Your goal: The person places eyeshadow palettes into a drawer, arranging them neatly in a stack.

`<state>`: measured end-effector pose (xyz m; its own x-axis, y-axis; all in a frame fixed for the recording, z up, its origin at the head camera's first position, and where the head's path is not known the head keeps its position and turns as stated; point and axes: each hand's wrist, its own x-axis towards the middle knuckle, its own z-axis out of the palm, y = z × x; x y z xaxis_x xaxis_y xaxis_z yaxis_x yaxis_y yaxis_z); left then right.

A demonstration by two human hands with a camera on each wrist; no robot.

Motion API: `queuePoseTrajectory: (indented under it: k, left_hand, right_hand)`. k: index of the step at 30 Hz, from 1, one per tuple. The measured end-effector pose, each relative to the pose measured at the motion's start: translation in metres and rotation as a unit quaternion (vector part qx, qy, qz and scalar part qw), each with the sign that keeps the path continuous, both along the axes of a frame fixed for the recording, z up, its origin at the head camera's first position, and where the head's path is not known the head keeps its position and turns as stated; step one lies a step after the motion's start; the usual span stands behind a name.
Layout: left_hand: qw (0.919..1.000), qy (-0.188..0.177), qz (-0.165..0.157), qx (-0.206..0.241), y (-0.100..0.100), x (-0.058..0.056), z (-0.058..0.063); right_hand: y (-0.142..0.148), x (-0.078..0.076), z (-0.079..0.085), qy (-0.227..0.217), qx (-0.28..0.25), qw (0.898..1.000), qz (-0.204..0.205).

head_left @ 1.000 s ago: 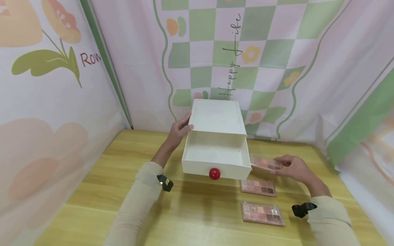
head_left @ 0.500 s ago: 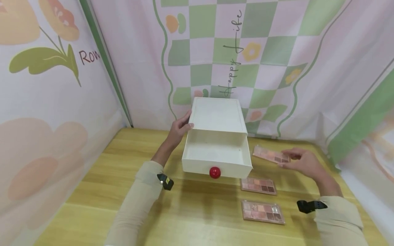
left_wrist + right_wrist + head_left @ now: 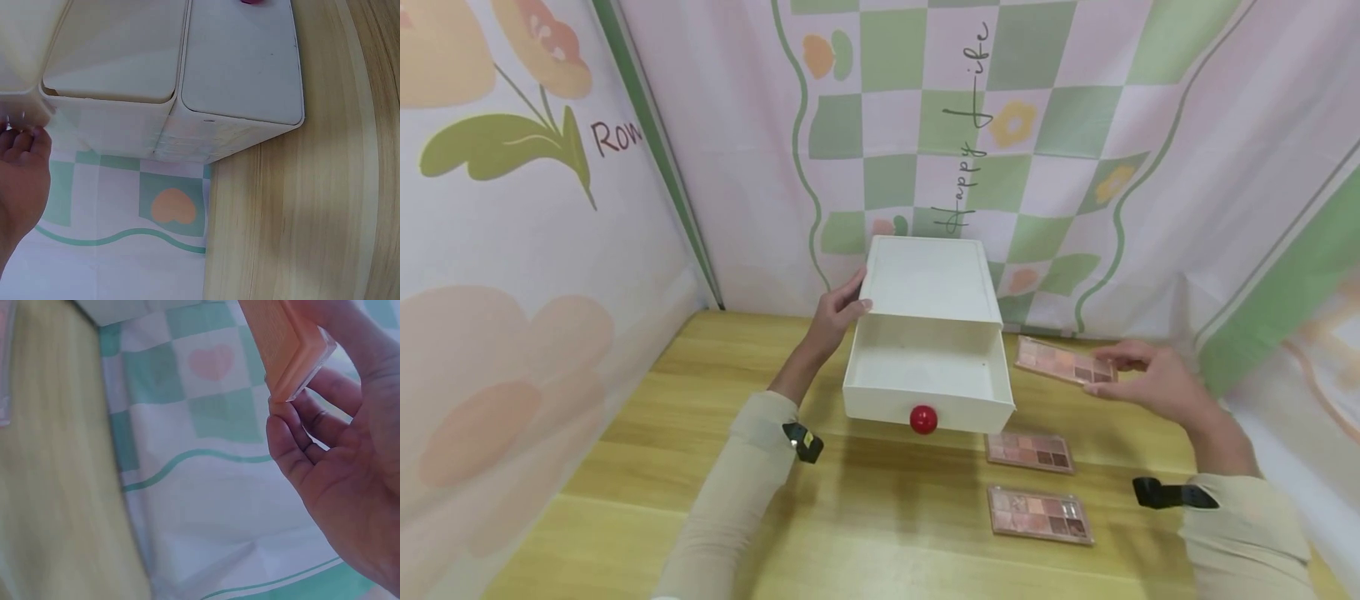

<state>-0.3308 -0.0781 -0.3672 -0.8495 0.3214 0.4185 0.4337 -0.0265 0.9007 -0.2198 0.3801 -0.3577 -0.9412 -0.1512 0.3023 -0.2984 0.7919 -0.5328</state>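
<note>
A white drawer cabinet (image 3: pixel 928 279) stands at the back of the wooden table, its top drawer (image 3: pixel 925 367) pulled out, with a red ball knob (image 3: pixel 923 419) on the front. My left hand (image 3: pixel 835 315) holds the cabinet's left side, thumb near the front upper edge; in the left wrist view its fingers (image 3: pixel 25 140) look curled against the wall. To the right of the cabinet, my right hand (image 3: pixel 1157 383) pinches one end of an eyeshadow palette (image 3: pixel 1060 362), raised above the table. In the right wrist view the palette (image 3: pixel 284 347) shows its edge and plain underside.
Two more eyeshadow palettes lie on the table at the right, a nearer one (image 3: pixel 1040 515) and a farther one (image 3: pixel 1030 452) close to the drawer's corner. Lower drawers (image 3: pixel 244 62) show under the open one. A patterned curtain (image 3: pixel 745 167) hangs behind the table.
My right hand has moved right, away from the drawer, and up toward the back with the palette. My left hand stays on the cabinet, and the drawer remains pulled out.
</note>
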Motion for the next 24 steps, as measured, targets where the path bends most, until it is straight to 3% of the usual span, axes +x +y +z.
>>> queuePoseTrajectory:
  k: [10, 19, 24]
  left_hand:
    - [1.0000, 0.003, 0.004, -0.001, 0.000, 0.000, 0.000]
    - [1.0000, 0.002, -0.001, 0.005, 0.000, -0.001, -0.001]
    - [1.0000, -0.002, 0.000, 0.003, 0.001, -0.002, -0.001]
  right_hand:
    - [-0.005, 0.013, 0.025, 0.034, -0.040, 0.998, 0.045]
    - [-0.012, 0.029, 0.054, -0.004, -0.007, 1.000, 0.024]
    - [-0.021, 0.034, 0.065, 0.004, -0.018, 0.999, 0.043]
